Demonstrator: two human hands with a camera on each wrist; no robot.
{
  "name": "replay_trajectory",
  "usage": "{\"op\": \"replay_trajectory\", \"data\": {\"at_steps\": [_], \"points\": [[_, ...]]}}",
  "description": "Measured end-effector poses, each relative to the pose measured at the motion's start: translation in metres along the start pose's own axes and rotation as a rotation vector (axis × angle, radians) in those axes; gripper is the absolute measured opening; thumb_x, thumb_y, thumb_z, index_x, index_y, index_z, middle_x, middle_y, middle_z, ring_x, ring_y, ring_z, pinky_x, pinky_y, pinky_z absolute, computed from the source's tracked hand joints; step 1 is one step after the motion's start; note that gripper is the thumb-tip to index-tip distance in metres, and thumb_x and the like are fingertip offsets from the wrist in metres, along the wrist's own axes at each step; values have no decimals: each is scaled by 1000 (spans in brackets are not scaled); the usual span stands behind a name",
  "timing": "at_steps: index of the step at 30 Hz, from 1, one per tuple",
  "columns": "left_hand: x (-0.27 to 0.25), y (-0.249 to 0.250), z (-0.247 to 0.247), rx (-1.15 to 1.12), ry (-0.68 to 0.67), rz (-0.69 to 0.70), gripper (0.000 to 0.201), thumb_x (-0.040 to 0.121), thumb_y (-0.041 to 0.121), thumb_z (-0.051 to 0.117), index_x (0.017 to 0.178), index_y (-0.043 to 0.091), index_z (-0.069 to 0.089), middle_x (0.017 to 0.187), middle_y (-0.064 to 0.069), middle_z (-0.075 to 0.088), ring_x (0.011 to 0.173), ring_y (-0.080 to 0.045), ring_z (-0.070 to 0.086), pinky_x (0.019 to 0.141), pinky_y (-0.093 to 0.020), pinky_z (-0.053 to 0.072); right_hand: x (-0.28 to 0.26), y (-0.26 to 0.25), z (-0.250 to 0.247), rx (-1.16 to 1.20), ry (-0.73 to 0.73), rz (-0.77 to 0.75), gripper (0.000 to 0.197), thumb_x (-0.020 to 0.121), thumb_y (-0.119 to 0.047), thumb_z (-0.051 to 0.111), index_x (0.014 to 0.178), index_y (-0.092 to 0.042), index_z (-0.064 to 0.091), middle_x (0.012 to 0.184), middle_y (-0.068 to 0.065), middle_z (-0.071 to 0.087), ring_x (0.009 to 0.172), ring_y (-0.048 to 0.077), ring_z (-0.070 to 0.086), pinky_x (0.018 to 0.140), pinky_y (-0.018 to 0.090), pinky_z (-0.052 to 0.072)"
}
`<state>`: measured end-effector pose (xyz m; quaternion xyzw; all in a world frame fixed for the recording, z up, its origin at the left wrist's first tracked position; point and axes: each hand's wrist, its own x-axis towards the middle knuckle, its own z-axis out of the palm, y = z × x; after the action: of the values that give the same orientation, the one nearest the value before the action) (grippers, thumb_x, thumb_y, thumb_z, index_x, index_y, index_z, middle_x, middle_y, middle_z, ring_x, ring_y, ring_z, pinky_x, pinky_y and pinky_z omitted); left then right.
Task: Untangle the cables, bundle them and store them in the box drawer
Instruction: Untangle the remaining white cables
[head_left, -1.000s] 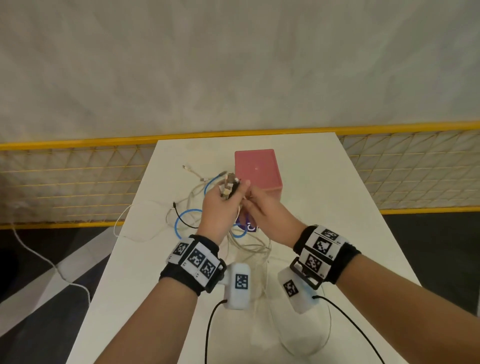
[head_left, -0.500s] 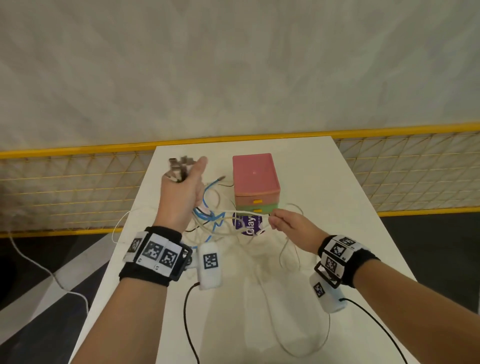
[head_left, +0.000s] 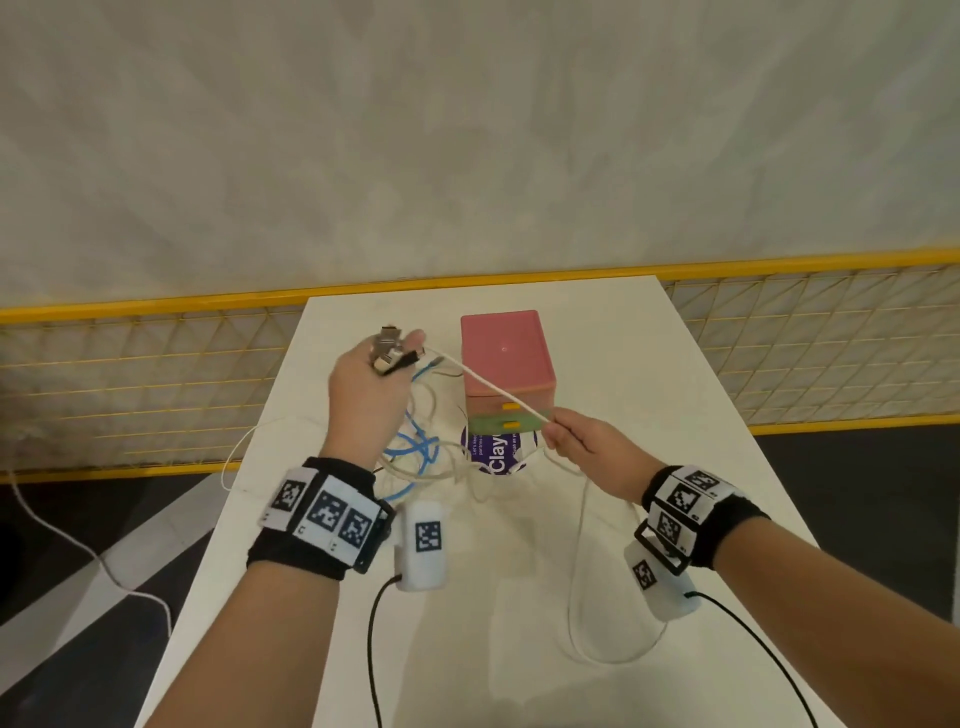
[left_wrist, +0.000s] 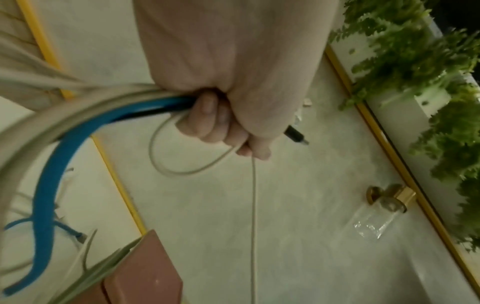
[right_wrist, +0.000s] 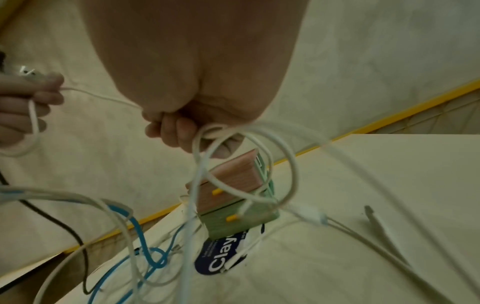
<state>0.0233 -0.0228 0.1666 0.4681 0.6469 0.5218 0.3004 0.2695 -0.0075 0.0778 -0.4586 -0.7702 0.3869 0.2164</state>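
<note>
— Pale wall ahead, yellow mesh fence (head_left: 156, 374) below it, and the white table (head_left: 649, 364) running out from me. Where are the cables?

— Most of them sit in my left hand (head_left: 366, 400). I hold it raised over the table's left side, fingers curled round a bunch of cable ends, with the metal plugs (head_left: 388, 349) sticking out past my thumb. From the left wrist view I see a blue cable (left_wrist: 59, 164) and thick pale ones running out of my fist.

— And the right hand?

— My right hand (head_left: 587, 447) pinches one white cable (head_left: 488, 387). It runs taut from my left fist, across the front of the box, to my right fingertips, then drops in a long loop onto the table near my right wrist.

— The rest of the tangle?

— It hangs below and between my hands: blue and pale loops (head_left: 415, 452) lying on the table just left of a purple round label (head_left: 496, 452).

— And the box?

— The pink box (head_left: 506, 353) stands beyond my hands, mid-table. Its green drawer (head_left: 506, 423), with a yellow knob, sticks out a little toward me, just beside my right fingertips.
</note>
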Motion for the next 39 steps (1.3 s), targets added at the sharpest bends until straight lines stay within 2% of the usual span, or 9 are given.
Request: {"op": "replay_trajectory", "data": {"at_steps": [4,7,11,19,24,27,30,35,39], "points": [[-4,-9,0,546,60,195,39,89,12,61,124,29,58,85,-2,70,75,-25,63,66,-30,47,2,-13,6,-26,-9,6,25,101,-18,34,83,-15,51,67,-7,41,57,0,39,60,14,34],[-24,-8,21,676,-311,283,81,85,2,57,146,46,27,77,15,57,61,-9,55,61,-23,45,6,-32,10,-39,-2,-47,27,101,-17,35,83,-9,54,67,-10,42,59,-3,43,61,14,33],[-31,-22,39,635,-577,233,52,86,10,60,128,39,50,86,3,69,71,-18,63,67,-35,53,3,-48,8,7,-31,-89,31,102,-16,35,79,-31,51,62,-15,41,55,-7,46,58,8,36],[7,-22,-4,607,-29,203,25,90,12,59,115,19,60,96,-8,71,87,-31,64,72,-37,52,-10,9,1,-102,-27,25,24,102,-22,32,83,-23,47,70,1,45,62,10,37,63,23,36],[-15,-24,16,526,-348,173,61,88,4,61,137,36,44,102,6,69,81,-14,65,73,-25,51,-2,-6,11,-127,-20,-15,24,101,-26,34,81,-28,46,62,-2,46,55,12,40,57,22,35],[-30,-36,41,534,-635,146,43,90,11,62,128,30,54,103,7,68,81,-7,63,59,-5,38,4,-20,13,-99,18,-84,20,101,-21,36,87,-20,50,60,-13,43,52,4,42,55,15,33],[-30,-30,36,509,-521,154,37,91,5,59,123,24,58,90,5,64,63,3,54,52,-5,37,2,-14,8,-155,6,-96,20,101,-24,36,84,-25,47,62,-11,49,54,7,48,57,17,38],[-8,-32,10,490,-166,185,31,88,2,58,113,21,60,92,-7,70,85,-28,66,68,-34,52,-10,14,1,-366,-11,-2,31,101,-17,28,76,-29,44,69,-16,50,63,-2,52,85,32,39],[-20,-28,18,445,-284,162,57,85,-5,52,127,34,51,96,6,66,79,-21,62,66,-29,47,-4,2,10,-394,10,-40,28,100,-15,33,77,-23,47,61,-19,44,67,-11,49,97,34,35]]}}
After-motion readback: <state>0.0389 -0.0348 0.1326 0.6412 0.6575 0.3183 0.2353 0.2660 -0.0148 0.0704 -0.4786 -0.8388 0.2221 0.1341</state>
